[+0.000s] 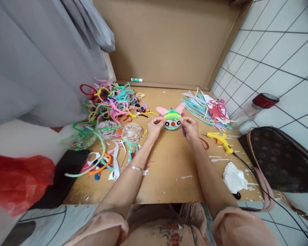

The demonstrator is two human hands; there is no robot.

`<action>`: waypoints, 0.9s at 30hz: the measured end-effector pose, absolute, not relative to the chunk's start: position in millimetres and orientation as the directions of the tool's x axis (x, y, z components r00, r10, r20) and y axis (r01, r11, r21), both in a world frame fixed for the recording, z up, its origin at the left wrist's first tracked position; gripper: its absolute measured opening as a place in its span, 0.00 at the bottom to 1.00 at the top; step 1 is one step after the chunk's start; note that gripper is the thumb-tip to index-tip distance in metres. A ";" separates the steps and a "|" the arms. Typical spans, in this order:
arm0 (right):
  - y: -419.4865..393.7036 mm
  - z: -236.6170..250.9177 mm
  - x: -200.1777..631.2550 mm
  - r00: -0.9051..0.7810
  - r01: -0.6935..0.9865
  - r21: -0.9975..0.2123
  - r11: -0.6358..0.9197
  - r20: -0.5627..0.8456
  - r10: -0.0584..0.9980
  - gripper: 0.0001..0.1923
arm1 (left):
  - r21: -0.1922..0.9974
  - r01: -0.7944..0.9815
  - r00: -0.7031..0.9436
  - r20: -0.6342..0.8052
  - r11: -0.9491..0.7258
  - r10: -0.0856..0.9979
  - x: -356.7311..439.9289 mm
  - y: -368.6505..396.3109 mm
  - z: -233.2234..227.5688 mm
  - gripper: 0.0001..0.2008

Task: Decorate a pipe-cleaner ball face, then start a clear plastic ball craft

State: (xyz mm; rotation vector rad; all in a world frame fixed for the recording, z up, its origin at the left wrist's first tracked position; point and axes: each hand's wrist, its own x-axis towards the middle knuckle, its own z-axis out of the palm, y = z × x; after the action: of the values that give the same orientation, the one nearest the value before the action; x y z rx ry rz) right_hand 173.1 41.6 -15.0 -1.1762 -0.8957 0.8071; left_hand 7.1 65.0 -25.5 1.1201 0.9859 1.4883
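Observation:
A small round craft figure (172,119) made of wound pipe cleaners, with pink ears, black-and-white eyes and a red nose, rests on the wooden board (169,177). My left hand (154,127) pinches its left side, and my right hand (190,127) pinches its right side. A purple pipe cleaner piece pokes out under my right hand. A silver bracelet sits on my left wrist.
A tangle of coloured pipe cleaners (107,100) and two clear domes (132,132) lie left. Straight pipe cleaners and foam cut-outs (207,109) lie at right. A yellow glue gun (219,139), a white tissue (233,177), a brown handbag (277,157), a red-lidded jar (256,107) and a glue stick (136,80) are around.

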 end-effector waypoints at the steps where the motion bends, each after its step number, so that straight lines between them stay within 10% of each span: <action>1: 41.7 -15.0 172.7 0.437 -0.050 -0.977 0.206 0.164 0.884 0.18 | 0.956 -0.234 -0.083 0.163 -0.179 0.983 7.1 64.9 -25.7 0.10; 27: 43.5 -13.4 174.6 0.415 0.019 -0.977 0.211 0.200 0.888 0.15 | 0.967 -0.203 -0.076 0.144 -0.157 0.987 7.6 64.9 -18.8 0.03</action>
State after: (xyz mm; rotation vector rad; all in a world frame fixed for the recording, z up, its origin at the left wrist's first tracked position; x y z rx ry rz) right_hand 174.6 43.5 -13.4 -1.2084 -0.9673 0.7566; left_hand 7.6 64.9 -18.8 1.1291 1.0194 1.4569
